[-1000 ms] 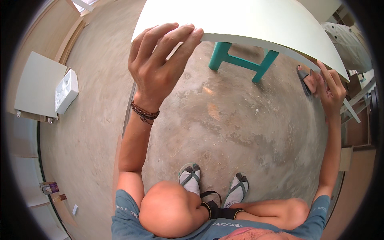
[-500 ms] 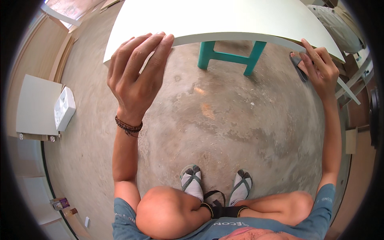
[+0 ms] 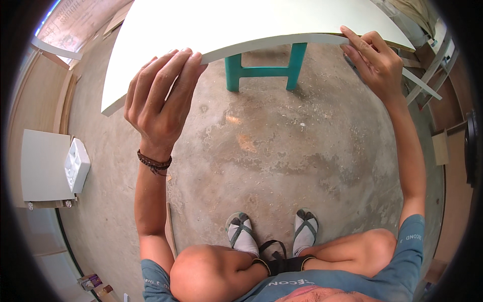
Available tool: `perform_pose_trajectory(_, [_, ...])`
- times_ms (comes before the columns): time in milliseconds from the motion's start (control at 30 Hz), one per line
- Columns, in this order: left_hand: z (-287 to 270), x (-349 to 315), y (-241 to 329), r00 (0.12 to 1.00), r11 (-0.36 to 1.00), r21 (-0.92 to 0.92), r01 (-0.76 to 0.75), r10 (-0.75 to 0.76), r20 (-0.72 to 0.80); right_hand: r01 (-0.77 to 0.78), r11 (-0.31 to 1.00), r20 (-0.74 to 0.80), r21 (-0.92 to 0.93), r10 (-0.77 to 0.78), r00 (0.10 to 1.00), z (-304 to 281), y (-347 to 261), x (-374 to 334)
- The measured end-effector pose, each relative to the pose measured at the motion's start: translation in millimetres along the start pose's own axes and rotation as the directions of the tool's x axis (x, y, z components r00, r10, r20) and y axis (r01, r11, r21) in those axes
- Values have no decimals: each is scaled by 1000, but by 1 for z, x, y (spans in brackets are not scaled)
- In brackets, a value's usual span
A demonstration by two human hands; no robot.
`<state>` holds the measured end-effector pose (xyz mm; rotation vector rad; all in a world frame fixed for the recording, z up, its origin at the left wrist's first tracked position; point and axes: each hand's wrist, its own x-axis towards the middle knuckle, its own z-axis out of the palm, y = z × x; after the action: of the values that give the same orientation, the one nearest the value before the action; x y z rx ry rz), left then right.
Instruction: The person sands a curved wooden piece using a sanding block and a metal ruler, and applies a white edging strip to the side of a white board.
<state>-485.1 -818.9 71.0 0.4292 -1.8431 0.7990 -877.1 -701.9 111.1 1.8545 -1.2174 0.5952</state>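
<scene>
I logged: strip [image 3: 282,40], white, long axis left-right along board [image 3: 251,20]'s near edge; right hand [image 3: 377,63] pinching it; left hand [image 3: 161,103] curled there, grip unclear.

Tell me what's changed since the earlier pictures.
The right hand has moved left along the near edge of the white board, away from its right corner; the view has turned too. Neither hand visibly let go. The left hand stays at that edge, the teal stool partly beneath.

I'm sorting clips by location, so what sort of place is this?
Probably a furniture workshop, judging by the large white board, the wood panel standing at the left and the bare, worn concrete floor.
</scene>
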Motion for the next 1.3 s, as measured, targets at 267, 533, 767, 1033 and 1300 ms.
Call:
perform_pose_trajectory(267, [-11,-5,-1,998,997,35,70,-70,0,35,997,-10,76,-34,999,-27,-10,-16])
perform_pose_trajectory(533, [-28,-14,-10,999,996,77,52,-52,-9,47,983,141,180,-73,987,-108,-53,-24])
perform_pose_trajectory(767, [-45,-19,-14,998,995,85,60,-60,-2,40,985,259,165,-82,962,-166,-73,-40])
perform_pose_trajectory(1033, [-102,-35,-3,992,992,3,-125,125,-29,82,983,250,165,-122,961,-192,-73,-58])
perform_pose_trajectory(1300, [-120,-38,15,955,975,-197,107,-46,291,38,989,307,143,-81,948,-194,-67,-64])
